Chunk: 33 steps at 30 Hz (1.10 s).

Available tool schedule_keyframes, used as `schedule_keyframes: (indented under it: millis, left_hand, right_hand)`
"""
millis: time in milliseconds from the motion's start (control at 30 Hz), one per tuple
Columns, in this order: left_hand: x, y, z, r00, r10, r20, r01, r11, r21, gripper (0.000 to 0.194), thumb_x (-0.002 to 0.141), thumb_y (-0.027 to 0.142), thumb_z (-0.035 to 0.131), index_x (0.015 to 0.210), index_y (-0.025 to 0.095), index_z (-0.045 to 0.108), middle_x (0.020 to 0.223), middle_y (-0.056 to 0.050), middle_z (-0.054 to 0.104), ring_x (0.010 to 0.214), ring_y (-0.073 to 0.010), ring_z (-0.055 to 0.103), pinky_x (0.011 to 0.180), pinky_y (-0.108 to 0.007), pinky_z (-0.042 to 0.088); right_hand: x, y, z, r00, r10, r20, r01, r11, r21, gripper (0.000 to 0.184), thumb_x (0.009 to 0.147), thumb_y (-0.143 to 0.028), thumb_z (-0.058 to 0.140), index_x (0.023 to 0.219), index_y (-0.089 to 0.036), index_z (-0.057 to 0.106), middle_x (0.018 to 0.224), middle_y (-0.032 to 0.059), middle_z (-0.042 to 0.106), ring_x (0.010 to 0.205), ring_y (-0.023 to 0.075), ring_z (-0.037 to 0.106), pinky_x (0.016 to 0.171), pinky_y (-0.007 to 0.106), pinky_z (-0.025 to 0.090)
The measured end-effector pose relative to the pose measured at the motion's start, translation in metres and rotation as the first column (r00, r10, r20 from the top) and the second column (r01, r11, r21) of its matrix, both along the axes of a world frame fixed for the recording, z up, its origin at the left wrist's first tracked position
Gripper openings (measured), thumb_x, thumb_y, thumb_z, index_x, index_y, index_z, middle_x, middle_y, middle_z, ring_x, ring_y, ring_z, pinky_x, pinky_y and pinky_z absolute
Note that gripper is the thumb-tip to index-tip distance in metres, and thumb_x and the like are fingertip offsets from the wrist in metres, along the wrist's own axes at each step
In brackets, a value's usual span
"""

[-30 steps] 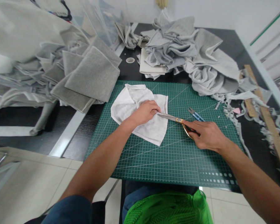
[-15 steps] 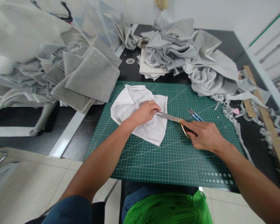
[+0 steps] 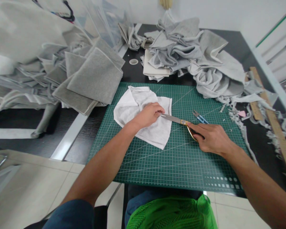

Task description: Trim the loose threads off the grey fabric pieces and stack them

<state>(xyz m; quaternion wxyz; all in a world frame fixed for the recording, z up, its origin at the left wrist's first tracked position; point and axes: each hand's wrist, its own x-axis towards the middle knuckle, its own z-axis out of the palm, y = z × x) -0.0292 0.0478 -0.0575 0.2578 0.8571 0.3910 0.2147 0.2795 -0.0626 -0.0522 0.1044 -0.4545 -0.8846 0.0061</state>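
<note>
A white piece of cloth lies partly folded on the green cutting mat. My left hand rests on the cloth, its fingers closed in a pinch on the fabric near the middle. Held in my right hand is a pair of scissors with gold-coloured handles, my fingers wrapped in the loops. The blades reach left over the cloth, and their tips are beside my left fingertips. Whether fabric lies between the blades is hard to tell. Blue thread snips lie on the mat just beyond the scissors.
Grey folded fabric is piled on the left. Behind the mat sits a heap of grey cloth, with a white ring beside it. Fabric scraps and a wooden ruler lie along the right. A green mesh covers my lap.
The scissors and my right hand have shifted very slightly to the right. My left hand stays on the cloth, which has hardly moved.
</note>
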Motion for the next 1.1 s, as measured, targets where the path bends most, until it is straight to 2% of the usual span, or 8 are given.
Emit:
schedule_keyframes:
  millis: [300, 433, 533, 700, 833, 933, 1000, 1100]
  left_hand:
    - [0.001, 0.0, -0.004, 0.999, 0.034, 0.03, -0.036, 0.999, 0.035, 0.02, 0.087, 0.005, 0.052, 0.086, 0.021, 0.065, 0.086, -0.003, 0.07, 0.085, -0.0192, 0.061, 0.091, -0.039, 0.05]
    - [0.0, -0.002, -0.003, 0.999, -0.03, 0.02, 0.028, 0.997, 0.078, 0.015, 0.083, 0.011, 0.06, 0.089, 0.021, 0.069, 0.093, -0.003, 0.072, 0.096, -0.0216, 0.063, 0.098, -0.041, 0.048]
    - [0.0, -0.004, -0.002, 0.999, -0.04, 0.009, 0.039, 0.996, 0.083, 0.024, 0.076, 0.014, 0.069, 0.099, 0.022, 0.072, 0.103, -0.003, 0.073, 0.106, -0.0238, 0.062, 0.104, -0.043, 0.046]
    - [-0.004, -0.001, -0.003, 0.993, 0.077, -0.088, -0.068, 0.993, 0.101, 0.027, 0.076, 0.029, 0.076, 0.103, 0.024, 0.076, 0.114, -0.006, 0.07, 0.116, -0.0293, 0.058, 0.108, -0.049, 0.042]
    - [-0.01, 0.002, 0.001, 0.987, 0.118, -0.107, -0.105, 0.987, 0.124, 0.009, 0.079, 0.025, 0.072, 0.087, 0.021, 0.075, 0.104, -0.005, 0.073, 0.114, -0.029, 0.059, 0.107, -0.049, 0.041]
    - [-0.007, -0.003, 0.008, 0.989, 0.133, -0.06, -0.127, 0.988, 0.092, 0.004, 0.081, 0.02, 0.067, 0.083, 0.019, 0.07, 0.092, -0.004, 0.074, 0.097, -0.0241, 0.065, 0.095, -0.042, 0.047]
    - [-0.002, -0.01, 0.015, 0.989, 0.149, 0.0, -0.149, 0.988, 0.029, 0.006, 0.086, 0.021, 0.062, 0.087, 0.019, 0.067, 0.087, -0.002, 0.073, 0.083, -0.0192, 0.065, 0.08, -0.035, 0.049]
    - [0.011, -0.025, 0.024, 0.984, 0.169, 0.056, -0.171, 0.985, 0.024, 0.009, 0.092, 0.027, 0.06, 0.09, 0.02, 0.064, 0.085, -0.001, 0.072, 0.076, -0.0166, 0.064, 0.072, -0.031, 0.047]
  right_hand:
    - [0.001, -0.002, 0.003, 1.0, -0.005, 0.0, 0.005, 1.0, 0.006, 0.053, 0.091, -0.021, 0.058, 0.144, -0.021, 0.06, 0.094, 0.0046, 0.077, 0.074, 0.0177, 0.069, 0.065, 0.029, 0.05]
    - [0.003, -0.002, 0.002, 1.0, -0.014, 0.0, 0.014, 1.0, 0.0, 0.054, 0.091, -0.02, 0.058, 0.145, -0.021, 0.059, 0.094, 0.0047, 0.078, 0.076, 0.0183, 0.07, 0.066, 0.029, 0.051]
    - [0.003, -0.001, 0.001, 1.0, -0.024, -0.012, 0.024, 1.0, -0.007, 0.055, 0.091, -0.019, 0.058, 0.146, -0.021, 0.059, 0.095, 0.0046, 0.078, 0.077, 0.0186, 0.071, 0.069, 0.03, 0.052]
    - [0.007, -0.001, 0.0, 0.998, -0.04, -0.044, 0.038, 0.999, -0.038, 0.058, 0.089, -0.018, 0.059, 0.147, -0.022, 0.058, 0.096, 0.0045, 0.078, 0.078, 0.019, 0.072, 0.07, 0.03, 0.055]
    - [0.011, 0.001, -0.002, 0.978, -0.122, -0.167, 0.096, 0.984, -0.152, 0.055, 0.088, -0.018, 0.062, 0.143, -0.025, 0.062, 0.097, 0.0027, 0.079, 0.076, 0.018, 0.072, 0.072, 0.03, 0.056]
    - [0.005, 0.006, -0.003, 0.864, -0.298, -0.406, 0.146, 0.92, -0.364, 0.05, 0.089, -0.023, 0.065, 0.139, -0.026, 0.063, 0.09, 0.0015, 0.077, 0.066, 0.016, 0.069, 0.067, 0.031, 0.057]
    - [-0.004, 0.009, -0.002, 0.667, -0.447, -0.596, 0.129, 0.857, -0.498, 0.053, 0.09, -0.032, 0.068, 0.142, -0.024, 0.058, 0.09, 0.0032, 0.076, 0.071, 0.0185, 0.071, 0.067, 0.032, 0.058]
    - [-0.024, 0.011, 0.005, 0.427, -0.576, -0.697, 0.038, 0.782, -0.623, 0.066, 0.086, -0.041, 0.077, 0.146, -0.025, 0.052, 0.096, 0.0059, 0.076, 0.083, 0.0231, 0.075, 0.078, 0.039, 0.061]
